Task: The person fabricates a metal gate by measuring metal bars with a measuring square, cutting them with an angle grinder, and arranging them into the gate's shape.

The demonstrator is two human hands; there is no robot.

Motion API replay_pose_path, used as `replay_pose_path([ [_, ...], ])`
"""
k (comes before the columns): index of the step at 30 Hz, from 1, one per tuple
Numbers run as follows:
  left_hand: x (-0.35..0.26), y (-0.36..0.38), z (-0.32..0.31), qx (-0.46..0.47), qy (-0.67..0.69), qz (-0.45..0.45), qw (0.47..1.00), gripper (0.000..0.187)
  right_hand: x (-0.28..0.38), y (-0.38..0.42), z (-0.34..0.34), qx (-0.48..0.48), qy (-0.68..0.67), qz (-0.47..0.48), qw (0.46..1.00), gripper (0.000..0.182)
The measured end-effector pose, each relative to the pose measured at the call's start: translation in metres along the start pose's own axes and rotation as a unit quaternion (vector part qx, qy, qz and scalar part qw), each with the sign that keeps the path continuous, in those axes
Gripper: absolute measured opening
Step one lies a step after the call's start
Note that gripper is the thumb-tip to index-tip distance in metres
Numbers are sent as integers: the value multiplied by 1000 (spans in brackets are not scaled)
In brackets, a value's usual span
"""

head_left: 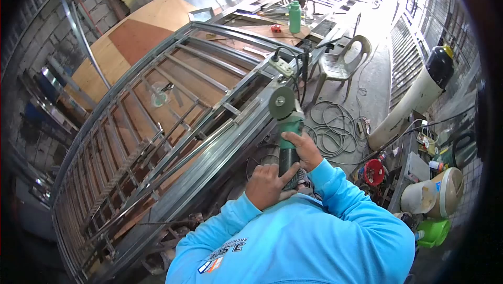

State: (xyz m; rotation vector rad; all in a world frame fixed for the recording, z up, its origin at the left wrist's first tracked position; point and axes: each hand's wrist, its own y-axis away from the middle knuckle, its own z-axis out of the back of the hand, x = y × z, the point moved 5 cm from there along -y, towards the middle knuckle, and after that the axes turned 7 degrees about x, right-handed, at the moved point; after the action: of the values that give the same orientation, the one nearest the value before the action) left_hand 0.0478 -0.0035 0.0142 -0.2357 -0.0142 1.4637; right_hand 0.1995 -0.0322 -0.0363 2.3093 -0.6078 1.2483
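Note:
An angle grinder [290, 126] with a green and black body stands nearly upright in front of my chest, its round disc [282, 102] at the top. My right hand [305, 150] is wrapped around the grinder's middle, thumb across the green housing. Lower down, my left hand [266, 183] grips the black rear end, with its index finger stretched along the body. To the left of the grinder lies a large metal frame [230, 150] with many parallel bars. The disc is apart from the frame.
A power strip [281, 65] rests at the frame's corner. Beyond it are a green bottle [294, 18] and a plastic chair [343, 66]. Coiled cable [332, 129] lies on the floor. A gas cylinder [406, 103] leans at right, above buckets [419, 196] and a red container [373, 172].

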Motion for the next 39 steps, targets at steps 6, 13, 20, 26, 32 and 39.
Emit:
replay_pose_path([
  [6, 1, 1, -5, 15, 141, 73, 987, 85, -6, 8, 1, -44, 18, 16, 999, 24],
  [13, 47, -9, -63, -74, 634, 157, 754, 81, -16, 16, -17, 47, 35, 34, 998, 38],
  [20, 79, -30, -30, -151, 688, 191, 684, 60, 62, -42, -3, 318, 531, 8, 785, 61],
  [26, 120, -70, -32, -223, 690, 286, 626, 55, 141, -205, -3, 127, 751, 322, 562, 50],
  [32, 110, -112, -24, -312, 689, 328, 567, 48, 131, -356, 7, 147, 911, 29, 383, 28],
  [39, 89, -136, -42, -386, 670, 382, 507, 46, 108, -414, 29, 253, 934, -48, 246, 22],
])
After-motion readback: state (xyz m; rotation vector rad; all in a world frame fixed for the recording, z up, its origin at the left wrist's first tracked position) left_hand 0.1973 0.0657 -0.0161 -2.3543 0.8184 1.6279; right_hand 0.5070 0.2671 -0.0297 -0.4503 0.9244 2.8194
